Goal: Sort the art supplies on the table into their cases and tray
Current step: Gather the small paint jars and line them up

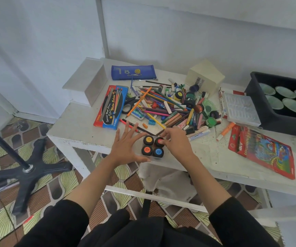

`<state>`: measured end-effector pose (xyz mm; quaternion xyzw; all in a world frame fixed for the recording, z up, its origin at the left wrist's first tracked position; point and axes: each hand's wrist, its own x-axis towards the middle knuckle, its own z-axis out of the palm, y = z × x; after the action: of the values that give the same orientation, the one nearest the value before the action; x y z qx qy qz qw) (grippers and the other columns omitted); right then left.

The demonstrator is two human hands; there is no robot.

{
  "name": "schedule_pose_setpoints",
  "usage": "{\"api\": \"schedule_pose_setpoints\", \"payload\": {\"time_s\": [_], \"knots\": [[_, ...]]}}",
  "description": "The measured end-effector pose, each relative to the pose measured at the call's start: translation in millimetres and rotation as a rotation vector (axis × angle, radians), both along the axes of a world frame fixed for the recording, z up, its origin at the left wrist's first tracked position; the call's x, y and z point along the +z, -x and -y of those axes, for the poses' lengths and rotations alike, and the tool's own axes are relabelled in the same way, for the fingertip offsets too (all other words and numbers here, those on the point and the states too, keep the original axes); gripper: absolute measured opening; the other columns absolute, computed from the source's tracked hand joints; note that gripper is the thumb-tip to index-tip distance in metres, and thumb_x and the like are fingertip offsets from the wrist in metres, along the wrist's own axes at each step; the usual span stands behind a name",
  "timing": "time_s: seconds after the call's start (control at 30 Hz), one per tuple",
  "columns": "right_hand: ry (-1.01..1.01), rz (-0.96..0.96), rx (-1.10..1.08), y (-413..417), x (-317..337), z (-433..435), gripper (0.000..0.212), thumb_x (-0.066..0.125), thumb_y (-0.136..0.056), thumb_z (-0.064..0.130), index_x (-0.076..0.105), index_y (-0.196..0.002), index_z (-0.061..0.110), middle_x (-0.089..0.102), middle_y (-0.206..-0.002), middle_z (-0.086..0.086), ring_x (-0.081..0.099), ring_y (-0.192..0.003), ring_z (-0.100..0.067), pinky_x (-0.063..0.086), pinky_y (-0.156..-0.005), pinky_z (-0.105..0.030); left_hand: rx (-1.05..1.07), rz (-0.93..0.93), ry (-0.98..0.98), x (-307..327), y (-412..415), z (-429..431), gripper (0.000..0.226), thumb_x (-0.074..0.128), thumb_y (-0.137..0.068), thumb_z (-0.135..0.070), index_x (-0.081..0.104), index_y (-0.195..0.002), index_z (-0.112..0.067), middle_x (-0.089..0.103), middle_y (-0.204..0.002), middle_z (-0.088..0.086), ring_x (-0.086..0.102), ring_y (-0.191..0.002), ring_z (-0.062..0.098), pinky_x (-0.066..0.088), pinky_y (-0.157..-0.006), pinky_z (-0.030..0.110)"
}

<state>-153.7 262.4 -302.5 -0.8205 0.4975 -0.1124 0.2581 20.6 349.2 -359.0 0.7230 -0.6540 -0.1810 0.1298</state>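
A small clear tray at the table's front edge holds several black poster-paint pots. The pot with the red label sits at the tray's back right, and my right hand pinches it with curled fingertips. My left hand lies spread beside the tray's left side, fingers straight, thumb along the tray's front edge. Behind the tray lies a loose heap of coloured pencils, crayons and more paint pots.
A blue-red watercolour pencil box and blue pencil pouch lie at the back left. Scissors sit by the heap. A clear plastic case, a red pencil pack and a black bin of bowls are on the right.
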Motion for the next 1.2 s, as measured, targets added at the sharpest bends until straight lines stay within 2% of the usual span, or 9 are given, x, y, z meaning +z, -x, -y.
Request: {"api": "schedule_pose_setpoints", "payload": {"time_s": [0.13, 0.2, 0.37, 0.47, 0.57, 0.73, 0.83, 0.97, 1.2], "knots": [[0.122, 0.135, -0.021, 15.5, 3.0, 9.7, 0.013, 0.069, -0.082, 0.024, 0.061, -0.091, 0.023, 0.053, -0.085, 0.003, 0.05, -0.074, -0.011, 0.039, -0.062, -0.026, -0.005, 0.012, 0.005, -0.3, 0.5, 1.3, 0.121, 0.031, -0.038, -0.1, 0.023, -0.145, -0.045, -0.015, -0.158, -0.009, -0.035, -0.138, 0.013, -0.022, -0.11, 0.05], [0.215, 0.19, -0.117, 29.4, 3.3, 26.0, 0.007, 0.063, -0.087, 0.019, 0.059, -0.092, 0.022, 0.055, -0.091, 0.0, 0.052, -0.077, -0.014, 0.042, -0.067, -0.027, -0.007, 0.014, 0.017, -1.6, 0.2, 1.9, 0.124, 0.024, -0.035, -0.104, 0.024, -0.145, -0.045, -0.016, -0.158, -0.011, -0.036, -0.137, 0.012, -0.022, -0.109, 0.05], [0.332, -0.121, -0.329, 75.0, -0.4, 90.3, 0.032, 0.054, -0.092, 0.024, 0.052, -0.122, 0.01, 0.045, -0.123, -0.017, 0.041, -0.117, -0.034, 0.041, -0.089, -0.038, -0.011, -0.002, 0.016, -0.7, -0.1, 0.9, 0.127, 0.017, -0.034, -0.105, 0.024, -0.144, -0.044, -0.02, -0.153, -0.016, -0.036, -0.137, 0.012, -0.02, -0.112, 0.05], [0.285, -0.291, -0.363, 92.8, -9.9, 110.6, 0.045, 0.054, -0.091, 0.037, 0.045, -0.122, 0.006, 0.044, -0.123, -0.023, 0.042, -0.112, -0.04, 0.04, -0.093, -0.048, -0.011, 0.007, 0.023, -0.6, 0.1, 0.9, 0.126, 0.017, -0.034, -0.105, 0.024, -0.144, -0.045, -0.021, -0.152, -0.017, -0.035, -0.138, 0.012, -0.021, -0.111, 0.049], [0.257, -0.274, -0.299, 95.5, -14.4, 111.8, 0.039, 0.056, -0.092, 0.031, 0.048, -0.12, 0.004, 0.046, -0.121, -0.021, 0.047, -0.108, -0.037, 0.041, -0.087, -0.043, -0.012, 0.012, 0.039, -1.3, 0.4, 0.3, 0.125, 0.018, -0.035, -0.105, 0.024, -0.145, -0.044, -0.021, -0.151, -0.018, -0.035, -0.138, 0.011, -0.022, -0.11, 0.048], [0.29, -0.036, -0.32, 97.9, -12.3, 102.1, 0.03, 0.063, -0.088, 0.015, 0.055, -0.113, 0.002, 0.049, -0.118, -0.019, 0.052, -0.097, -0.032, 0.04, -0.082, -0.035, -0.024, 0.015, 0.053, -1.2, 0.6, 0.2, 0.124, 0.017, -0.037, -0.104, 0.025, -0.145, -0.042, -0.02, -0.152, -0.016, -0.035, -0.138, 0.012, -0.023, -0.109, 0.047], [0.293, 0.218, -0.328, 95.1, -3.5, 87.4, 0.032, 0.071, -0.079, 0.006, 0.054, -0.106, 0.002, 0.051, -0.111, -0.017, 0.052, -0.091, -0.024, 0.037, -0.078, -0.017, -0.025, 0.008, 0.074, -2.8, 1.3, 0.1, 0.122, 0.018, -0.039, -0.104, 0.027, -0.144, -0.043, -0.018, -0.152, -0.017, -0.033, -0.139, 0.012, -0.023, -0.109, 0.047], [0.054, 0.38, -0.194, 84.4, 14.8, 50.9, 0.039, 0.077, -0.074, 0.009, 0.059, -0.108, 0.018, 0.056, -0.097, -0.003, 0.056, -0.082, -0.012, 0.043, -0.068, -0.01, -0.015, -0.002, 0.095, -3.2, 0.5, -0.5, 0.121, 0.019, -0.04, -0.104, 0.029, -0.144, -0.042, -0.015, -0.154, -0.016, -0.031, -0.14, 0.013, -0.023, -0.109, 0.047], [-0.22, 0.305, 0.036, 60.7, 13.1, 1.7, 0.02, 0.076, -0.077, 0.015, 0.069, -0.094, 0.023, 0.067, -0.092, 0.011, 0.061, -0.079, -0.005, 0.044, -0.064, -0.006, -0.014, 0.009, 0.079, -2.2, 1.0, -1.0, 0.122, 0.018, -0.039, -0.104, 0.027, -0.144, -0.043, -0.016, -0.153, -0.016, -0.033, -0.139, 0.012, -0.022, -0.11, 0.048]]}}
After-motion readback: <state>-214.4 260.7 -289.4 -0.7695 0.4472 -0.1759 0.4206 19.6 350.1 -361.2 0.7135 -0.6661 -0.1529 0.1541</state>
